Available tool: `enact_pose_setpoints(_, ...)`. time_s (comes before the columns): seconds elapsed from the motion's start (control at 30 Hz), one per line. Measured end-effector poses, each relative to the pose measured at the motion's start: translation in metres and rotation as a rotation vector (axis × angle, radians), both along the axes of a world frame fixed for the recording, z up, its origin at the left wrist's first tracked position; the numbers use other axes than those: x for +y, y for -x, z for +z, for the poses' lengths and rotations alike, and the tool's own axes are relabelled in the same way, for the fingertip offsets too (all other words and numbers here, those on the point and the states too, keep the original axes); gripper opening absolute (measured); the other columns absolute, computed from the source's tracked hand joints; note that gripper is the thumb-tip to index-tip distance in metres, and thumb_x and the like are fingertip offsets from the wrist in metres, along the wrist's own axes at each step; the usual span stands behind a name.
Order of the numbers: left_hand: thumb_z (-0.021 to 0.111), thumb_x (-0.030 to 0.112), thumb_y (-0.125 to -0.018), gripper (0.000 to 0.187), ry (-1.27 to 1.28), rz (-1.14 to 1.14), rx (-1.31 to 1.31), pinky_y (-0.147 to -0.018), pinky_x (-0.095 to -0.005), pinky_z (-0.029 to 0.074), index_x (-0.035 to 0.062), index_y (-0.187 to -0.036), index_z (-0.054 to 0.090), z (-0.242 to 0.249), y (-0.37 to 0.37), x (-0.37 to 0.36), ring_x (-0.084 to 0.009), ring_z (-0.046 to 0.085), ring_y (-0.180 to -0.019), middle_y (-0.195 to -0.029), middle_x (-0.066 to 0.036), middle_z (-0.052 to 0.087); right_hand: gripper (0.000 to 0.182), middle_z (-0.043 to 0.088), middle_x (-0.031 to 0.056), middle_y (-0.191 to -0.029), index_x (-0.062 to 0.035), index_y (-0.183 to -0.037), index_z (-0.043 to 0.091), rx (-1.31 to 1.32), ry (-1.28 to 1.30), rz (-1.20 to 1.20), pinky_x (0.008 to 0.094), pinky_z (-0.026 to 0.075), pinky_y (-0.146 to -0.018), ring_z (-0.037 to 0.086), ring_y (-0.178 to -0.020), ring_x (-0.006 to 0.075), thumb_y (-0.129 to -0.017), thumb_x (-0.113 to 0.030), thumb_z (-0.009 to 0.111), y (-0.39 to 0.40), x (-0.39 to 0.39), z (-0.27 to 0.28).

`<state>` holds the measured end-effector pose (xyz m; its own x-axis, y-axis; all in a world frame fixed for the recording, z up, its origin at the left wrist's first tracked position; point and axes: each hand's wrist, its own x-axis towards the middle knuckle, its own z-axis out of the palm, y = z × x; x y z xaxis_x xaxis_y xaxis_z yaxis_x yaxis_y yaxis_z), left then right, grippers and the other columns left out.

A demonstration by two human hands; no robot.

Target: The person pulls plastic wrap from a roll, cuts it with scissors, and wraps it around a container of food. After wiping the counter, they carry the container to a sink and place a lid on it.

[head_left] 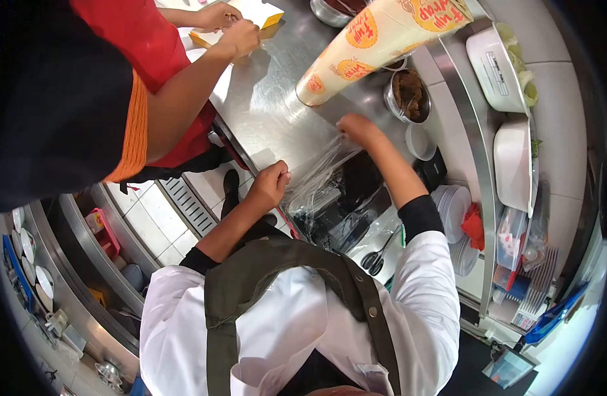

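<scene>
The two hands are apparently drawing clear film [313, 184] taut above dark items [359, 175] on the steel counter [270, 125]; keeping it smooth is calling for even tension. Both arms are reaching forward, the right one farther. The left hand [269, 186] is curling into a fist around one film edge, while the right hand [360, 130] is pinching another, fingers narrowly closed.

Bright glare on steel counter [267, 122], warped edges
</scene>
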<state>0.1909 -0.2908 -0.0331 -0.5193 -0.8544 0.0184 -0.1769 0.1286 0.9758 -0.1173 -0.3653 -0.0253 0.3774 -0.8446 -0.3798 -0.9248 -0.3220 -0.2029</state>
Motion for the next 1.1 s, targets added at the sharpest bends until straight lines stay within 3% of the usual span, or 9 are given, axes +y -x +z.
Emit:
enact_pose_setpoints(0.03, 0.051, 0.007, -0.081, 0.011, 0.056, -0.023, -0.051, -0.062, -0.0393, 0.04, 0.0001, -0.078, 0.043, 0.009, -0.001, 0.003, -0.0352, 0.05, -0.067, -0.068, -0.016, 0.049, 0.006, 0.058, 0.0164, -0.073, -0.0037, -0.07, 0.059, -0.054, 0.014, 0.009, 0.0398, 0.045, -0.064, 0.057, -0.071, 0.0346, -0.063, -0.004, 0.06, 0.006, -0.002, 0.009)
enact_pose_setpoints(0.23, 0.051, 0.004, -0.08, 0.007, 0.188, -0.175, -0.004, -0.066, -0.0405, 0.04, -0.0004, -0.08, 0.045, 0.027, -0.004, 0.016, -0.0352, 0.049, -0.073, -0.076, -0.018, 0.047, 0.013, 0.052, 0.0118, -0.074, -0.0019, -0.068, 0.05, -0.119, 0.14, 0.102, 0.0392, 0.042, -0.07, 0.052, -0.078, 0.031, -0.065, -0.006, 0.062, 0.01, 0.029, 0.064)
enact_pose_setpoints(0.63, 0.054, 0.006, -0.064, 0.016, 0.787, -0.509, -0.205, -0.083, -0.0365, 0.036, 0.0044, -0.079, 0.05, 0.028, -0.004, 0.027, -0.0239, 0.05, -0.086, -0.08, -0.008, 0.051, 0.006, 0.046, 0.0043, -0.075, -0.0095, -0.072, 0.047, 0.041, 0.377, 0.115, 0.0347, 0.04, -0.078, 0.048, -0.083, 0.0215, -0.068, -0.006, 0.05, 0.017, 0.122, 0.077)
enact_pose_setpoints(0.77, 0.06, 0.014, -0.07, 0.011, 0.738, -0.668, -0.308, -0.084, -0.0366, 0.032, 0.0073, -0.075, 0.053, 0.042, 0.006, 0.019, -0.0205, 0.053, -0.08, -0.076, -0.004, 0.052, 0.015, 0.053, 0.0063, -0.091, -0.0091, -0.082, 0.053, -0.013, 0.436, 0.071, 0.0377, 0.039, -0.084, 0.05, -0.095, 0.0253, -0.068, -0.002, 0.05, 0.024, 0.129, 0.052)
enact_pose_setpoints(0.87, 0.06, 0.016, -0.075, 0.011, 0.697, -0.977, -0.21, -0.076, -0.0353, 0.038, 0.0073, -0.078, 0.055, 0.058, 0.017, 0.0, -0.0232, 0.053, -0.074, -0.075, -0.005, 0.054, 0.026, 0.054, 0.0107, -0.107, -0.0088, -0.096, 0.055, 0.038, 0.379, -0.034, 0.041, 0.037, -0.09, 0.047, -0.106, 0.03, -0.071, -0.002, 0.051, 0.025, 0.136, 0.055)
enact_pose_setpoints(0.97, 0.059, 0.016, -0.076, 0.014, 0.503, -0.735, 0.2, -0.076, -0.0377, 0.04, 0.006, -0.087, 0.059, 0.059, 0.034, -0.013, -0.0264, 0.055, -0.075, -0.082, -0.008, 0.058, 0.033, 0.052, 0.0147, -0.113, -0.0082, -0.106, 0.054, 0.083, 0.339, -0.168, 0.0434, 0.035, -0.093, 0.045, -0.11, 0.0334, -0.073, -0.005, 0.052, 0.019, 0.15, 0.064)
enact_pose_setpoints(1.0, 0.057, 0.015, -0.078, 0.022, 0.637, -0.377, 0.212, -0.08, -0.0401, 0.041, 0.0029, -0.096, 0.059, 0.057, 0.046, -0.012, -0.0304, 0.057, -0.083, -0.091, -0.013, 0.06, 0.033, 0.052, 0.0154, -0.113, -0.0077, -0.107, 0.054, 0.048, 0.38, -0.199, 0.0439, 0.035, -0.092, 0.045, -0.109, 0.0338, -0.074, -0.007, 0.052, 0.018, 0.155, 0.064)
enact_pose_setpoints(1.07, 0.055, 0.014, -0.079, 0.034, 0.184, -0.467, -0.038, -0.086, -0.0393, 0.039, -0.0019, -0.109, 0.052, -0.002, 0.072, -0.023, -0.0337, 0.054, -0.095, -0.102, -0.018, 0.057, 0.033, 0.052, 0.0164, -0.112, -0.0068, -0.108, 0.054, -0.005, 0.443, -0.263, 0.0443, 0.035, -0.092, 0.045, -0.109, 0.0345, -0.075, -0.009, 0.052, 0.018, 0.165, 0.056)
enact_pose_setpoints(1.1, 0.054, 0.016, -0.081, 0.038, 0.346, -0.53, -0.092, -0.088, -0.0396, 0.037, -0.0019, -0.113, 0.049, 0.003, 0.078, -0.017, -0.034, 0.052, -0.099, -0.107, -0.019, 0.054, 0.032, 0.052, 0.0166, -0.111, -0.0065, -0.107, 0.055, -0.022, 0.469, -0.293, 0.0442, 0.035, -0.092, 0.045, -0.108, 0.0346, -0.076, -0.009, 0.052, 0.021, 0.168, 0.045)
